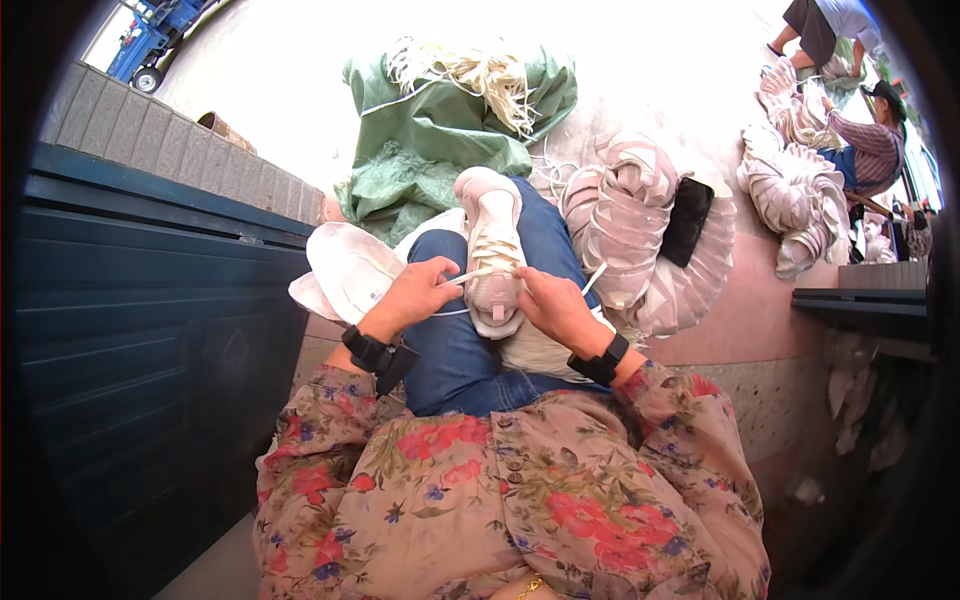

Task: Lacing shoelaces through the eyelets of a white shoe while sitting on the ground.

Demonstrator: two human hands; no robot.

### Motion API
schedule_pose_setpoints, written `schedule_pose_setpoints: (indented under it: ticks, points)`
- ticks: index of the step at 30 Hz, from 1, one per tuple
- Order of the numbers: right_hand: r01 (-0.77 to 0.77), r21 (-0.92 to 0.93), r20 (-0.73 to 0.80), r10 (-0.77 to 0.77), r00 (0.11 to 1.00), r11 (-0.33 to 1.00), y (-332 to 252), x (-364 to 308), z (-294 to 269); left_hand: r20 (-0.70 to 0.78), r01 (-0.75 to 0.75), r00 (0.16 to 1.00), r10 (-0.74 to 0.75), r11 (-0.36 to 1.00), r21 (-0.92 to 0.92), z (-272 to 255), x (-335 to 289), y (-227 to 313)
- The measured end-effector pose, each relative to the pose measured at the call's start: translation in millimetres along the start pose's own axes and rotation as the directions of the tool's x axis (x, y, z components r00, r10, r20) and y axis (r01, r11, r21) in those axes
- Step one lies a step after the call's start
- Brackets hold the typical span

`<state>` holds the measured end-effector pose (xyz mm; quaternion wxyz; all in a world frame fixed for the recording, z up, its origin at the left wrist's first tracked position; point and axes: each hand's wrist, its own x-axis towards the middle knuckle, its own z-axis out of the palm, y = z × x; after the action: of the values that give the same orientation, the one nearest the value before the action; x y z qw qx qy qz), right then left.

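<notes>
A pale pink shoe upper (pixel 492 205) lies across my thighs, toe pointing away, with cream lace (pixel 493 243) criss-crossed down its front. My left hand (pixel 415 292) is closed in a pinch on one lace end (pixel 472 276), pulled out to the left of the upper. On the other side my right hand (pixel 553 303) pinches at the upper's right edge by the top eyelets. A loose white lace end (pixel 595 278) sticks out beyond that hand. What lies between the right fingertips is partly hidden, but it appears to be lace.
White shoe pieces (pixel 352 262) lie at my left by a dark blue door (pixel 160 350). Ahead, a green sack (pixel 430 130) bears a bundle of laces (pixel 490 80). Stacked uppers (pixel 625 225) and a black phone-like object (pixel 688 220) are at right. Another person (pixel 870 145) sits far right.
</notes>
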<state>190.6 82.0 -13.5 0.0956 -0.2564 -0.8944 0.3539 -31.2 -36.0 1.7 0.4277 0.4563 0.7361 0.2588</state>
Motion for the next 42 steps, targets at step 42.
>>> schedule_pose_setpoints:
  ticks: [42]
  points:
    - [-0.368,0.224,0.150,0.341,0.928,0.903,5,19,-14,-0.297,-0.271,0.887,0.354,0.919,0.285,21,31,23]
